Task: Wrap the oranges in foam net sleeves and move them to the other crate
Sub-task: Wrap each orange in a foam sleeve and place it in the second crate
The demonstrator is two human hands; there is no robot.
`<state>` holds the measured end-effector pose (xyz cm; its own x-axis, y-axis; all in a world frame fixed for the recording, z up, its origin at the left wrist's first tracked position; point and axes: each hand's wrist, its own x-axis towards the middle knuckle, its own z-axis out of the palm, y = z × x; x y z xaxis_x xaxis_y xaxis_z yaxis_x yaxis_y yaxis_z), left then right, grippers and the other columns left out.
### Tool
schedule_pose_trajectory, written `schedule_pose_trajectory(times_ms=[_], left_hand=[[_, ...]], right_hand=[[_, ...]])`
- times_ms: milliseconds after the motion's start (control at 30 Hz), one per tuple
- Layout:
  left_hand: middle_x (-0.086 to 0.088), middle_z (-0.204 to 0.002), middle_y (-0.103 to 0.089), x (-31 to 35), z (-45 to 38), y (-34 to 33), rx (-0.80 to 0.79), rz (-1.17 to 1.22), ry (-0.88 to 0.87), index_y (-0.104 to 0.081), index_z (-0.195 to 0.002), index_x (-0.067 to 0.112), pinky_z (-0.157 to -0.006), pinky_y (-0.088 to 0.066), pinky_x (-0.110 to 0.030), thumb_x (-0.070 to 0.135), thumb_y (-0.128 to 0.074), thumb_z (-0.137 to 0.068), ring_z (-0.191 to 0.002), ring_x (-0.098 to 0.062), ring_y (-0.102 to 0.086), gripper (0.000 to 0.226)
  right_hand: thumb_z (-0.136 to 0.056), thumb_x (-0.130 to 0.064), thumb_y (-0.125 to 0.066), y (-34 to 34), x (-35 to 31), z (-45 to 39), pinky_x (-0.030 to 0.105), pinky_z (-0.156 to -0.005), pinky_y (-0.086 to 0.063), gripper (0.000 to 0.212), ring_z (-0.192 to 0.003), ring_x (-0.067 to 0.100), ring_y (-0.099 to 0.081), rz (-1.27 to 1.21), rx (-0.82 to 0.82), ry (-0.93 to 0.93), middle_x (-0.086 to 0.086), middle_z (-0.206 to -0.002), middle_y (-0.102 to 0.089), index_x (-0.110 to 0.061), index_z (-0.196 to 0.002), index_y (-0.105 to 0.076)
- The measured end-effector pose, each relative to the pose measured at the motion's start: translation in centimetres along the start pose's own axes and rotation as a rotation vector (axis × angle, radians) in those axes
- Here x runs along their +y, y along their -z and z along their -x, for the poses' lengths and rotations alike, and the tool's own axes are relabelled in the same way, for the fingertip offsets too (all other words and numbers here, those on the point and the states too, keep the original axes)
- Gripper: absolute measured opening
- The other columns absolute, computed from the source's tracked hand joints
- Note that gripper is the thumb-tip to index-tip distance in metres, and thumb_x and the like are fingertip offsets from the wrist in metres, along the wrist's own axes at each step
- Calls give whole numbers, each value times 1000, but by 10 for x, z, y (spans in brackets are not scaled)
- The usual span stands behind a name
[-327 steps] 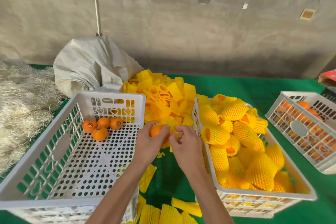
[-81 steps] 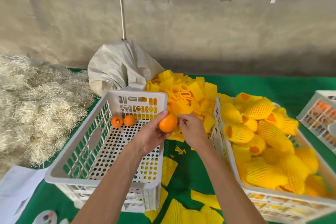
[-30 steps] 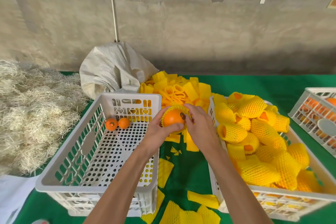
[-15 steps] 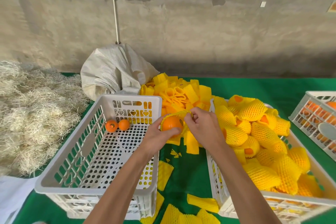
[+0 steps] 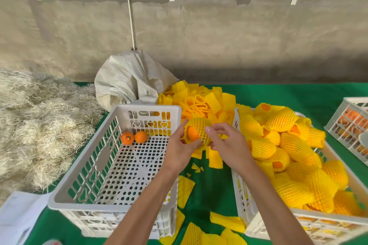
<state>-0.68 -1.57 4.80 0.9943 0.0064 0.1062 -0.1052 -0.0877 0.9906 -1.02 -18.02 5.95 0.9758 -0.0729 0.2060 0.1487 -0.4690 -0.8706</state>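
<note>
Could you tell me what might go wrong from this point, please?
The orange still shows bare at one end of the foam net sleeve, so it might slip out when dropped into the right crate. That crate is heaped high; a wrapped orange could roll off.

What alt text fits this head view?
Two hands, left hand and right hand, hold an orange nearly covered by a yellow foam sleeve between two white crates. The left crate holds two bare oranges; the right crate is piled with sleeved fruit.
</note>
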Motion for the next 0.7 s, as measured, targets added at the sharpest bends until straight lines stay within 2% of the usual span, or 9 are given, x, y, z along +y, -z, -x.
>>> schedule_pose_trajectory(times_ms=[67,100,200,267,367,500,567,633,700], left_hand=[[1,-139,-62,7,4,-11,-49,4,-21,-42,-157,27,-102,-56,-37,17,-79,-90,-123,-13,-63,77],[3,-140,-62,11,5,-17,-87,26,-36,-44,-156,26,-103,-56,-37,15,-77,-92,-123,-11,-63,73],[4,-143,-61,21,9,-45,-207,116,-41,-51,-151,20,-104,-55,-35,-4,-64,-97,-126,-15,-64,61],[1,-144,-60,25,15,-69,-257,135,-45,-56,-146,15,-107,-53,-36,-11,-57,-98,-131,-19,-61,54],[-2,-150,-55,29,22,-107,-342,127,-58,-62,-138,19,-111,-51,-44,-10,-54,-100,-135,-20,-57,49],[2,-140,-63,34,28,-152,-347,136,1,-66,-129,24,-102,-56,-39,-5,-57,-99,-125,-17,-63,43],[4,-133,-67,32,28,-167,-313,110,5,-67,-127,23,-104,-55,-41,4,-60,-101,-122,-16,-65,33],[7,-134,-66,30,28,-173,-303,71,22,-67,-129,21,-107,-53,-45,9,-61,-103,-122,-12,-63,30],[9,-136,-65,29,29,-171,-293,52,38,-67,-133,21,-108,-52,-45,9,-60,-103,-123,-9,-62,33]], right_hand=[[-80,-76,-61,7,5,4,28,-79,-58,69,-98,8,-69,34,33,-8,-14,-126,-61,-32,-133,-54],[-79,-75,-63,11,8,8,26,-82,-57,75,-105,9,-67,28,66,-9,-13,-131,-59,-31,-138,-50],[-81,-73,-66,30,21,22,32,-100,-50,85,-127,13,-53,-1,203,-38,-8,-144,-51,-28,-148,-39],[-80,-71,-68,51,29,28,33,-106,-44,92,-136,16,-45,20,262,-80,-4,-152,-45,-26,-152,-33],[-81,-63,-74,89,42,34,36,-107,-43,90,-136,20,-45,110,359,-97,2,-151,-48,-21,-151,-36],[-80,-53,-78,132,68,51,39,-89,-47,77,-126,26,-51,376,484,-70,1,-141,-51,-24,-143,-44],[-80,-50,-78,145,82,57,45,-84,-50,76,-122,32,-54,515,495,-93,2,-139,-51,-25,-142,-44],[-82,-51,-76,152,97,60,49,-92,-50,77,-126,36,-52,621,431,-166,4,-143,-49,-23,-145,-42],[-87,-55,-69,155,110,60,50,-103,-44,80,-133,37,-46,759,270,-250,7,-150,-45,-22,-152,-37]])
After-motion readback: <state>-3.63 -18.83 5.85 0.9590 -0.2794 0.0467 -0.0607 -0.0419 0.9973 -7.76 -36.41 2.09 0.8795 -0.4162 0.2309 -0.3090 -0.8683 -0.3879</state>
